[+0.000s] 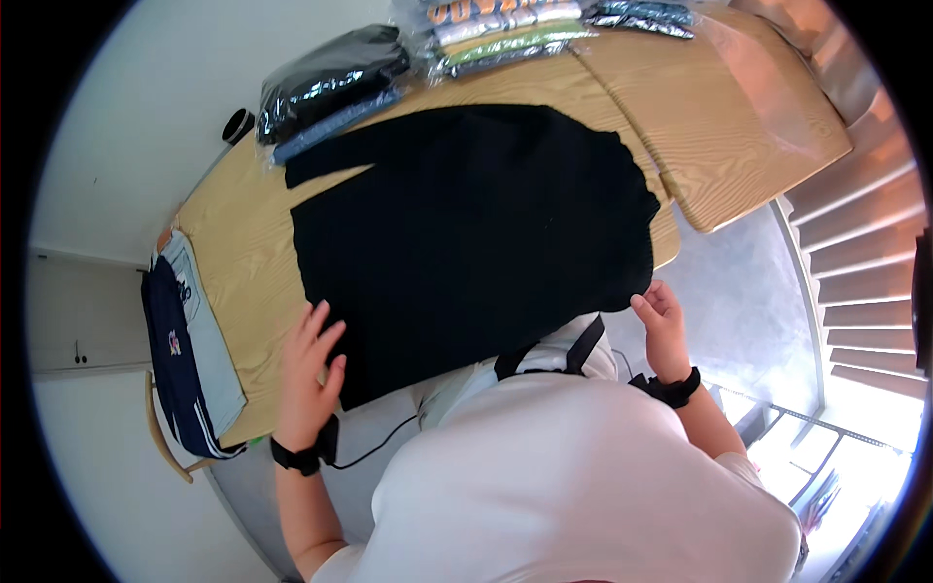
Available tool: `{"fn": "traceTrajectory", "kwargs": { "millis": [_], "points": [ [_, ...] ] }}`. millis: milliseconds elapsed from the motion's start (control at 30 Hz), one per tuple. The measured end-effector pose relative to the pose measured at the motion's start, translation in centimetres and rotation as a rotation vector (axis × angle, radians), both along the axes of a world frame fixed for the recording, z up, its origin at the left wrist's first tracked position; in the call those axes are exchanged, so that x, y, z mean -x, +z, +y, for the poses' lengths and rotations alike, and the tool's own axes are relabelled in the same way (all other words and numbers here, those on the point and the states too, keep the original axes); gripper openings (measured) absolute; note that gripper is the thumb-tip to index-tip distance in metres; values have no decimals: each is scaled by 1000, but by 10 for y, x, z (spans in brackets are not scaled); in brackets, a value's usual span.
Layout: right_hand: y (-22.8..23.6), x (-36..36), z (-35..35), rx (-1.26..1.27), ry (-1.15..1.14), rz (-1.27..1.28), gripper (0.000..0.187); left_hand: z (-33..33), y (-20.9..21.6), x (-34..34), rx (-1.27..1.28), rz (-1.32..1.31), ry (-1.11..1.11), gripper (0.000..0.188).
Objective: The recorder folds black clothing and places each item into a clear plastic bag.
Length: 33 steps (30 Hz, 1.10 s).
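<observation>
A black long-sleeved top (466,223) lies spread sideways across the wooden table. Its one visible sleeve (389,136) stretches along the far side toward the left, and its right edge is wavy. The near edge hangs over the table's front, close to my body. My left hand (313,374) is at the near left corner of the top, fingers spread and lying against the cloth. At the near right corner, my right hand (660,316) pinches the edge of the fabric between thumb and fingers. Both wrists wear black bands.
Bagged dark clothing (335,83) sits at the far left of the wooden table (233,233), beside a stack of bagged folded clothes (510,34). Navy trousers (175,340) and light-blue denim (209,330) drape over the left end. A second wooden table (739,117) adjoins on the right.
</observation>
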State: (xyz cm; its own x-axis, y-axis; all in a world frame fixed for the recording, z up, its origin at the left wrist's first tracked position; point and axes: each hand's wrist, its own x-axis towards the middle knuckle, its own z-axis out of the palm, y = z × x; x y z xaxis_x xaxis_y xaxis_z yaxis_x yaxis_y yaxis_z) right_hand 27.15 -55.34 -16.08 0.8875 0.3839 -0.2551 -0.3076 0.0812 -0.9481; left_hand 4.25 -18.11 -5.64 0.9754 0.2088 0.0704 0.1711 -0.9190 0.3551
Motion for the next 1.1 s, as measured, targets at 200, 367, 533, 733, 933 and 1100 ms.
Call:
{"fn": "traceTrajectory", "kwargs": {
  "millis": [200, 367, 533, 733, 933, 1100],
  "points": [
    [-29, 6, 12, 46, 415, 9, 46, -41, -37, 41, 35, -12, 71, 56],
    [-18, 3, 24, 296, 426, -90, 39, -45, -71, 52, -154, -109, 171, 60],
    [26, -5, 1, 244, 450, -113, 19, -39, -67, 59, -89, -148, 181, 54],
    [61, -12, -9, -48, 442, -142, 14, -27, -30, 57, 197, -190, 146, 29],
    [81, -37, 38, -204, 283, 283, 26, -7, -6, 32, 397, -46, 472, 20],
    [63, -60, 69, -328, 183, 438, 27, 20, -16, -10, 297, 113, 418, 21]
  ]
}}
